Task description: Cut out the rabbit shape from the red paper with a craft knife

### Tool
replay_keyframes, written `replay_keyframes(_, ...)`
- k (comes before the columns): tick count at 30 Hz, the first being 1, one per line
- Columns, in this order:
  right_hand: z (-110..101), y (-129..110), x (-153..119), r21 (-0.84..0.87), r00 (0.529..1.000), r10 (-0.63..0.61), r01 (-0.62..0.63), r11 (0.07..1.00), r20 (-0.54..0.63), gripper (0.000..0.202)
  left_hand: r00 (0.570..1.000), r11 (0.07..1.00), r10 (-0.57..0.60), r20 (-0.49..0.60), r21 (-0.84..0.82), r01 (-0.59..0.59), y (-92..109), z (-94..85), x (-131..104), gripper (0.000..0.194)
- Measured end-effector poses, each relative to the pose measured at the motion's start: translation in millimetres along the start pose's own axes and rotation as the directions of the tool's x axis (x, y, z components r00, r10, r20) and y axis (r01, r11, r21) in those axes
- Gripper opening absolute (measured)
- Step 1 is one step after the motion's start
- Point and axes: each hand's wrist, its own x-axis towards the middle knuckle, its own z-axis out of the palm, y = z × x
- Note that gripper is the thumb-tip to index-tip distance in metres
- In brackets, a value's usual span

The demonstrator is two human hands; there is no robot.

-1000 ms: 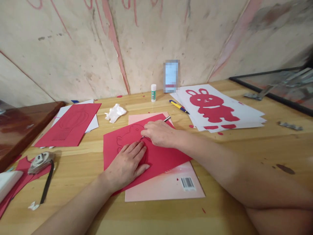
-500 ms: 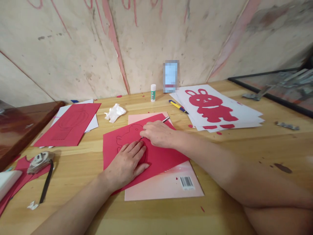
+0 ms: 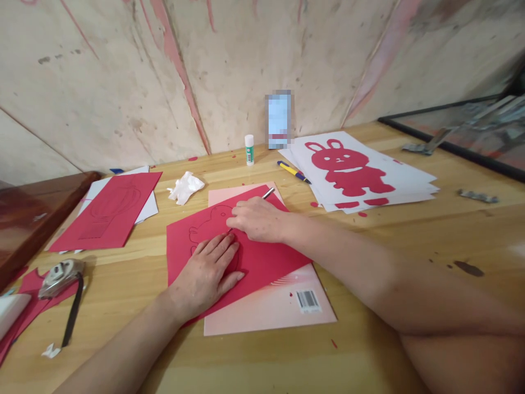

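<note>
A red paper sheet (image 3: 270, 251) with a black-outlined animal drawing lies at an angle on a pale pink booklet (image 3: 262, 313) with a barcode. My left hand (image 3: 210, 268) rests flat on the sheet, fingers stretched over part of the drawing, thumb apart. Just above it, my right hand (image 3: 256, 219) is closed round a slim silver craft knife (image 3: 268, 192). The knife's back end sticks out beyond the knuckles. Its tip points down at the paper close to my left fingertips, and the blade itself is too small to make out.
White sheets (image 3: 410, 178) bearing a red rabbit cut-out lie right, near a yellow-blue pen (image 3: 293, 172). A glue stick (image 3: 250, 151) and blurred phone (image 3: 279, 120) stand behind. Leftward are crumpled tissue (image 3: 186, 187), another drawn-on red sheet (image 3: 123, 219) and a tape measure (image 3: 61, 278).
The whole view has shifted slightly, so things sit a little further left and mostly higher. Both hands keep nearly the same place on the red sheet, the right still gripping the craft knife.
</note>
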Motion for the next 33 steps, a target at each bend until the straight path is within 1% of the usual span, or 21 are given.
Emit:
replay_keyframes(7,2.2,3.1,1.5,0.006,1.000,-0.008,0.008,1.000,-0.015,0.022,1.000,1.000,0.015,0.002,0.019,-0.015,0.0,-1.5,0.9,0.049)
replay_keyframes(15,2.0,7.0,1.0,0.021,1.000,-0.011,0.011,1.000,0.003,0.022,1.000,1.000,0.017,-0.001,0.020,-0.016,-0.6,-0.9,-0.2,0.048)
replay_keyframes(20,4.1,12.3,0.1,0.015,1.000,0.001,-0.001,1.000,0.003,0.022,1.000,1.000,0.015,0.015,0.027,-0.016,-0.7,-0.6,-0.6,0.048)
replay_keyframes(24,3.8,13.3,-1.1,0.009,1.000,-0.004,0.004,1.000,-0.014,0.024,1.000,1.000,0.012,0.017,0.007,-0.013,-0.1,-2.0,0.1,0.048)
replay_keyframes(28,2.6,13.4,-1.7,0.009,1.000,0.001,-0.001,1.000,0.002,0.025,1.000,1.000,0.000,0.024,-0.021,0.000,-0.2,-2.3,0.3,0.047)
replay_keyframes(33,4.4,15.9,-1.4,-0.001,1.000,-0.004,0.004,1.000,-0.012,0.024,1.000,1.000,0.000,0.029,0.001,0.000,-0.8,-1.0,-0.6,0.048)
